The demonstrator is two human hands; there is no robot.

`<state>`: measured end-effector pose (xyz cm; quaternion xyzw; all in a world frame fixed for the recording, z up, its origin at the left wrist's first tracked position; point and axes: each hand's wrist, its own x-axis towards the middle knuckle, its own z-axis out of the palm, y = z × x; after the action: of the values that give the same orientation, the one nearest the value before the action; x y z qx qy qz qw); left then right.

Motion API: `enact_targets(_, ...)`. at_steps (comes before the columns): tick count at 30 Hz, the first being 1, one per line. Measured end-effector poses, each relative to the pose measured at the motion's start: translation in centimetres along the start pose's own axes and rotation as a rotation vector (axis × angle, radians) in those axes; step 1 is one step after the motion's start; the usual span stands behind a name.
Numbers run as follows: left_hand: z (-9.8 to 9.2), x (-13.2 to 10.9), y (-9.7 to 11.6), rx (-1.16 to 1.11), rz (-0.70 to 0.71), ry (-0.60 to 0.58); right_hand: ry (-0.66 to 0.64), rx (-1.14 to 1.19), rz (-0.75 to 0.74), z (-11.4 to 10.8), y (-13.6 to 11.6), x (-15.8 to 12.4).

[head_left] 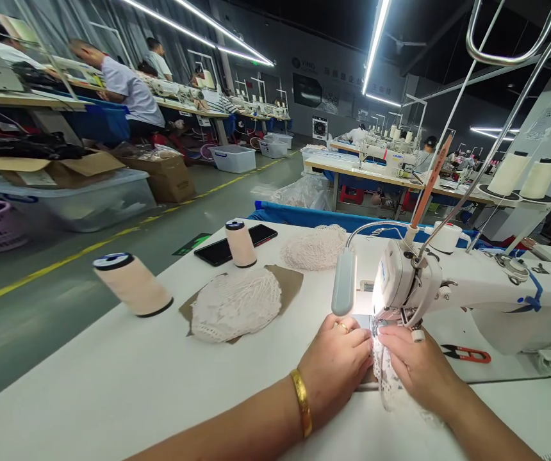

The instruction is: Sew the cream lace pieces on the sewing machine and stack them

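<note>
My left hand [337, 363], with a gold bangle and a ring, rests on the white table [112, 384] with its fingers closed on the edge of a white lace piece [387, 384]. My right hand [417, 366] pinches the same lace from the other side, just in front of the needle of the white sewing machine [472, 294]. The lace runs under the presser foot, lit by the machine's small lamp [344, 282].
Two piles of lace [236, 304] [314, 248] lie to the left, one on brown paper. Two thread cones [134, 283] [240, 243] and a black phone [230, 246] sit near them. Red-handled snips [468, 353] lie by the machine. Other people work at distant tables.
</note>
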<state>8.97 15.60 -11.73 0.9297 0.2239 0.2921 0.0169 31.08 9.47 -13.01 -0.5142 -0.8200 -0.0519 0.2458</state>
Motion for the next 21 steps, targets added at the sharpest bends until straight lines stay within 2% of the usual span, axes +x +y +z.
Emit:
enact_targets(11, 0.1, 0.1, -0.1, -0.01, 0.003, 0.012, 0.004, -0.015, 0.004, 0.1, 0.2, 0.1)
enact_targets(14, 0.1, 0.1, -0.2, -0.029, 0.009, 0.004, -0.017, 0.012, 0.009, -0.6, -0.4, -0.1)
enact_targets(18, 0.3, 0.1, -0.6, -0.052, 0.002, -0.014, -0.117, 0.109, -0.015, -1.8, -1.6, -0.4)
enact_targets(21, 0.3, 0.2, -0.9, -0.103, -0.018, -0.014, -0.104, 0.121, -0.034, -1.9, -2.1, -0.5)
